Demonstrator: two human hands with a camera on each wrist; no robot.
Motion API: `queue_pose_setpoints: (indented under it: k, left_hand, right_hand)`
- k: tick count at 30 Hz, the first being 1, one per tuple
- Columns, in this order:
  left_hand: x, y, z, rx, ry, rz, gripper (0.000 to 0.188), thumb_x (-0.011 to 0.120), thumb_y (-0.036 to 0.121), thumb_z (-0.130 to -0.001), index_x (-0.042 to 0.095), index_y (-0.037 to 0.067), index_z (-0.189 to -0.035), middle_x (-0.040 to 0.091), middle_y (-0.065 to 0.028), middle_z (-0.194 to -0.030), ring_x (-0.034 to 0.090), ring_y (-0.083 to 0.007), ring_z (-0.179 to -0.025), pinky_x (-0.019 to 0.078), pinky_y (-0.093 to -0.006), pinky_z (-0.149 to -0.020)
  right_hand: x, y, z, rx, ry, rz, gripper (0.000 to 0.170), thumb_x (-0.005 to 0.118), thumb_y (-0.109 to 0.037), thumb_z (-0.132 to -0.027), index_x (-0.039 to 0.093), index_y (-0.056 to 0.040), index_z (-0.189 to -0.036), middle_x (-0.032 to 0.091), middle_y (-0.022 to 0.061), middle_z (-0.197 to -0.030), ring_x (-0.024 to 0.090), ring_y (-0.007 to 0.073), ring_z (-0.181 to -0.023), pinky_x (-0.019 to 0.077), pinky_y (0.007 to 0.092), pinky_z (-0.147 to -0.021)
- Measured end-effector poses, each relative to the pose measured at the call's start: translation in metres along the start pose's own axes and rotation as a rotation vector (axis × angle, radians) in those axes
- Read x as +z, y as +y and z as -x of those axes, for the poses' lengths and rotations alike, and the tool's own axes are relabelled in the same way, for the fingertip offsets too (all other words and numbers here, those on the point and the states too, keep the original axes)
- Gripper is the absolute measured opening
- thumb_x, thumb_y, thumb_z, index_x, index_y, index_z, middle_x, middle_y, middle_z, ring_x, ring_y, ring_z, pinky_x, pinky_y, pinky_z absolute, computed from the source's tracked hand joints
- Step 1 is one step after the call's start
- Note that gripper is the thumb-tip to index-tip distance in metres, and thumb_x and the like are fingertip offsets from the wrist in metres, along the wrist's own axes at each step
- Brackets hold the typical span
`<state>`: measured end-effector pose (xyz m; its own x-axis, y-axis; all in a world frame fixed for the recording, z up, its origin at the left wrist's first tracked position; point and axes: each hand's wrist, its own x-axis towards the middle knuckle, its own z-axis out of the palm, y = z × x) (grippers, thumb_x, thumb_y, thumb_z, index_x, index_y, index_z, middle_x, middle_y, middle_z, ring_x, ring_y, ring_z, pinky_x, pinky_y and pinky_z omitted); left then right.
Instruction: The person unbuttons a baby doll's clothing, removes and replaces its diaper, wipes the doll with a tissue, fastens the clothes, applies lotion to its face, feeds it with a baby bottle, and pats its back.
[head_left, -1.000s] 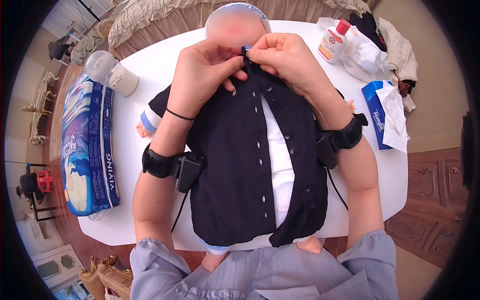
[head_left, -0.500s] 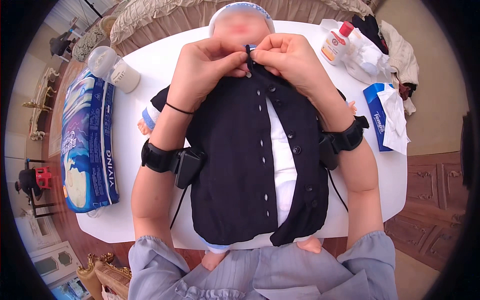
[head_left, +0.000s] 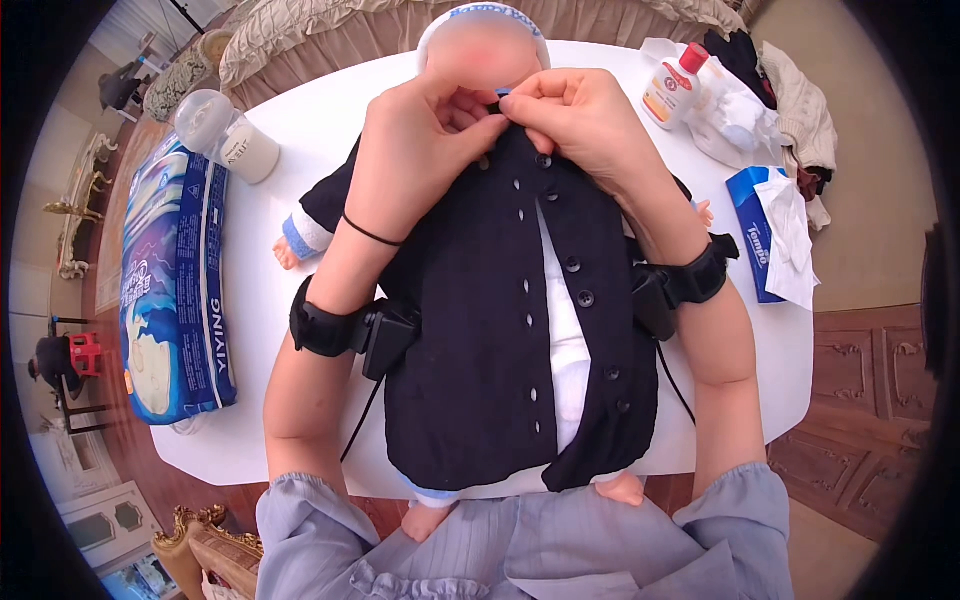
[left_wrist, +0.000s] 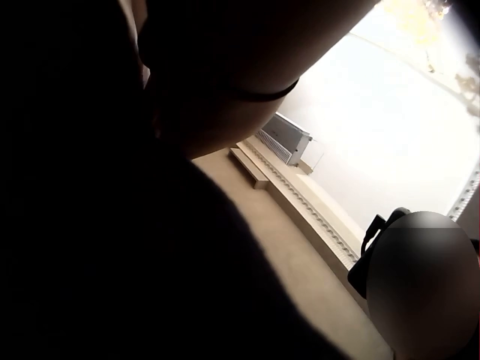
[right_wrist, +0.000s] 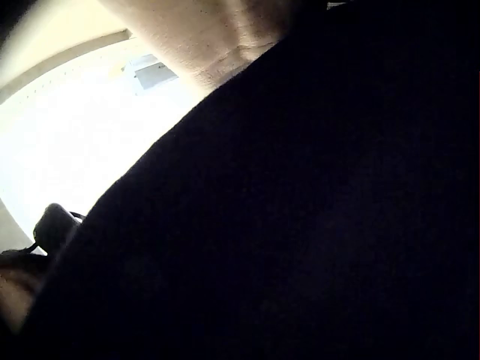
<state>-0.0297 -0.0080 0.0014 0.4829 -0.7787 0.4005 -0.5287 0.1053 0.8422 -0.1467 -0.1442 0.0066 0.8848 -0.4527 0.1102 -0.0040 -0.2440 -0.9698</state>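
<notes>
A baby doll lies on its back, wearing a black button-front shirt over white clothing. Both hands meet at the shirt's collar, just below the doll's chin. There my left hand pinches one side of the collar between thumb and fingers. Close beside it, my right hand pinches the cloth on the button side. The top button is hidden by the fingers. Below, the front gapes, with buttons along the right edge and buttonholes along the left. Dark cloth fills much of both wrist views.
On the white table, a diaper pack and a baby bottle stand at left. A red-capped lotion bottle, a tissue box and white crumpled material are at right.
My left wrist has turned and shifted slightly right, and its fingers now cover more of the collar edge. The right hand stays nearly in place. The shirt's opening has narrowed a little near the top.
</notes>
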Motion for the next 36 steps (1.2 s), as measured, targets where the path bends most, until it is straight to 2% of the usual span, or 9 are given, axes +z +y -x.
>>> queue_pose_setpoints:
  k: [4, 11, 14, 17, 20, 23, 27, 29, 36]
  left_hand:
    - [-0.003, -0.004, -0.003, -0.183, 0.009, 0.384, 0.013, 0.066, 0.002, -0.088, 0.067, -0.006, -0.098, 0.070, -0.0094, -0.079, 0.069, -0.0125, -0.067, 0.0555, -0.0219, -0.059]
    - [-0.009, 0.001, -0.003, -0.137, -0.046, 0.095, 0.025, 0.062, 0.014, -0.096, 0.064, -0.008, -0.108, 0.068, -0.0101, -0.085, 0.068, -0.0146, -0.071, 0.0533, -0.0218, -0.058]
    - [-0.008, 0.007, -0.003, -0.267, 0.022, 0.186, 0.030, 0.064, 0.026, -0.095, 0.065, -0.004, -0.099, 0.064, -0.0049, -0.076, 0.063, -0.0111, -0.062, 0.0470, -0.0197, -0.051]
    - [-0.005, 0.008, -0.002, -0.232, 0.033, -0.062, 0.039, 0.069, 0.039, -0.090, 0.062, 0.001, -0.083, 0.055, 0.0011, -0.067, 0.052, -0.0069, -0.057, 0.0383, -0.0206, -0.049]
    - [-0.004, 0.015, 0.002, -0.093, -0.084, -0.459, 0.060, 0.072, 0.058, -0.077, 0.058, -0.001, -0.071, 0.056, -0.0103, -0.058, 0.057, -0.0205, -0.055, 0.0455, -0.0312, -0.055]
    - [-0.002, 0.013, 0.004, -0.079, -0.133, -0.478, 0.043, 0.075, 0.041, -0.084, 0.057, 0.003, -0.074, 0.049, 0.0046, -0.065, 0.042, -0.0049, -0.062, 0.0331, -0.0239, -0.054]
    - [-0.017, 0.005, 0.001, -0.185, -0.127, -0.211, 0.032, 0.074, 0.032, -0.086, 0.064, 0.003, -0.082, 0.054, 0.0050, -0.068, 0.047, -0.0037, -0.062, 0.0357, -0.0213, -0.055]
    - [-0.029, 0.022, 0.000, -0.350, -0.298, -0.007, 0.020, 0.072, 0.023, -0.088, 0.068, 0.003, -0.092, 0.060, 0.0045, -0.073, 0.052, -0.0026, -0.064, 0.0389, -0.0183, -0.056]
    - [-0.030, 0.006, -0.002, -0.317, -0.355, 0.038, 0.013, 0.069, 0.015, -0.089, 0.067, 0.003, -0.095, 0.064, 0.0026, -0.079, 0.054, -0.0029, -0.065, 0.0422, -0.0172, -0.058]
  right_hand:
    - [0.001, 0.005, -0.002, -0.038, 0.014, -0.081, 0.017, 0.067, -0.015, -0.090, 0.069, 0.0021, -0.092, 0.058, -0.0029, -0.063, 0.047, 0.0007, -0.054, 0.0312, 0.0159, -0.049]
    - [-0.001, 0.001, -0.001, -0.047, -0.020, -0.024, 0.022, 0.064, -0.019, -0.093, 0.069, 0.0023, -0.099, 0.058, -0.0029, -0.064, 0.047, 0.0009, -0.054, 0.0323, 0.0164, -0.048]
    - [-0.013, -0.012, 0.001, 0.028, -0.175, 0.032, 0.024, 0.062, -0.021, -0.095, 0.069, 0.0017, -0.100, 0.059, -0.0012, -0.064, 0.048, 0.0019, -0.052, 0.0344, 0.0169, -0.047]
    - [-0.023, -0.020, 0.004, -0.037, -0.134, 0.134, 0.023, 0.061, -0.020, -0.092, 0.070, 0.0014, -0.092, 0.063, 0.0029, -0.062, 0.055, 0.0074, -0.051, 0.0413, 0.0211, -0.047]
    - [-0.028, -0.025, 0.006, -0.081, -0.098, 0.301, 0.022, 0.062, -0.019, -0.090, 0.069, 0.0019, -0.091, 0.063, 0.0042, -0.061, 0.057, 0.0089, -0.052, 0.0448, 0.0228, -0.049]
    - [-0.024, -0.027, 0.009, -0.001, -0.166, 0.363, 0.021, 0.062, -0.017, -0.088, 0.068, 0.0029, -0.089, 0.063, 0.0052, -0.061, 0.059, 0.0089, -0.054, 0.0470, 0.0231, -0.051]
    - [-0.011, -0.015, 0.007, -0.003, -0.113, 0.348, 0.020, 0.063, -0.019, -0.093, 0.068, -0.0002, -0.091, 0.058, -0.0009, -0.061, 0.052, 0.0035, -0.054, 0.0375, 0.0191, -0.048]
    - [-0.007, -0.005, 0.001, -0.151, -0.038, 0.500, 0.022, 0.064, -0.021, -0.092, 0.068, 0.0012, -0.089, 0.058, -0.0013, -0.061, 0.051, 0.0038, -0.054, 0.0365, 0.0198, -0.049]
    - [-0.003, -0.006, 0.003, -0.127, -0.049, 0.419, 0.022, 0.065, -0.020, -0.092, 0.067, 0.0011, -0.089, 0.057, -0.0026, -0.062, 0.048, 0.0022, -0.055, 0.0352, 0.0196, -0.050]
